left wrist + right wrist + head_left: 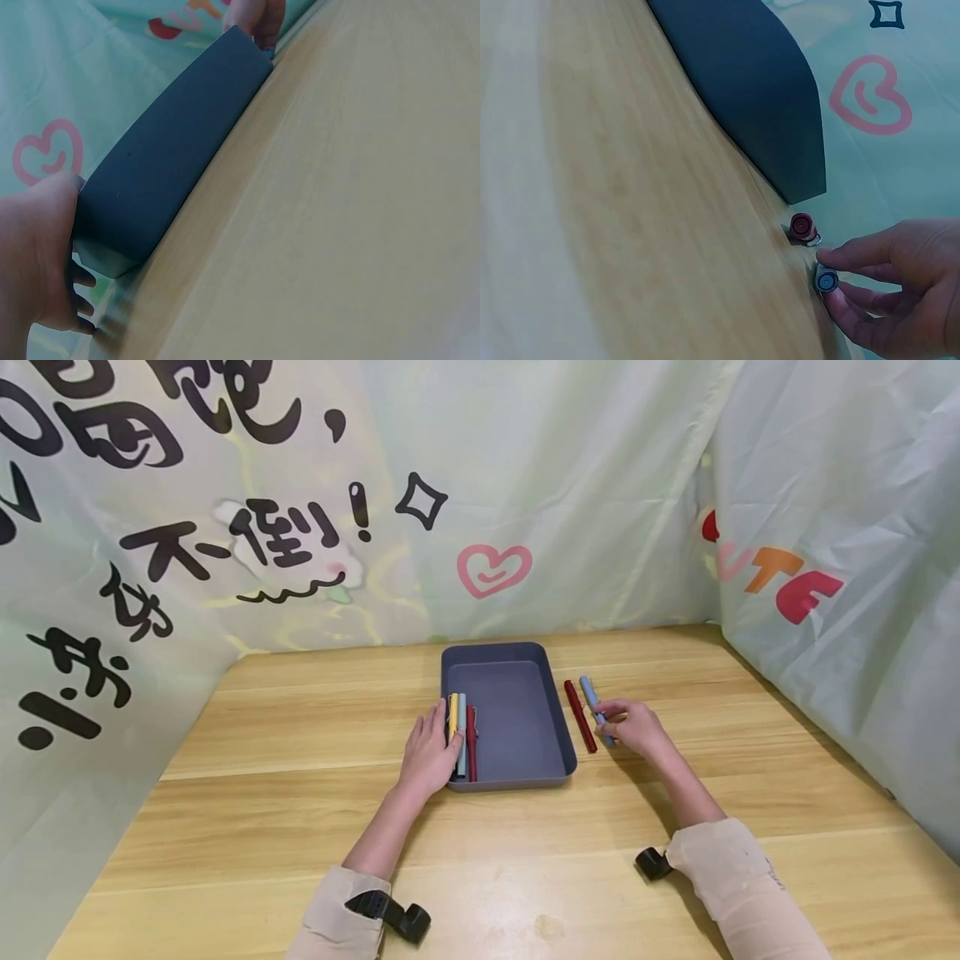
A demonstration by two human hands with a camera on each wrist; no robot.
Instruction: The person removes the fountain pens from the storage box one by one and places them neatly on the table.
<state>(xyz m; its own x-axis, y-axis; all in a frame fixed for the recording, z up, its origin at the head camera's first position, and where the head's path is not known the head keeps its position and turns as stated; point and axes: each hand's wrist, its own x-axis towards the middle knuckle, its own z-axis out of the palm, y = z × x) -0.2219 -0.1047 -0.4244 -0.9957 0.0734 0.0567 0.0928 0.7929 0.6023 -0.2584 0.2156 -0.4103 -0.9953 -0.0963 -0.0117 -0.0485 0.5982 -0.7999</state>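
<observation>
A dark blue-grey tray [517, 718] lies on the table with a yellow pen [453, 714], a light blue pen [461, 743] and a dark red pen [472, 743] side by side along its left wall. My left hand [431, 756] holds that wall, fingers outside and thumb over the rim by the pens. To the right of the tray, my right hand [636, 727] pinches a blue pen [588, 687] between thumb and fingers; in the right wrist view, the round end of this blue pen [826, 281] shows at the fingertips. Another dark red pen [579, 717] lies between the tray and this hand.
The wooden table [300, 760] reaches back to a printed cloth [600, 485] hanging behind it, with further cloth at both sides. Black wrist cameras [390, 916] sit on both sleeves, close above the tabletop.
</observation>
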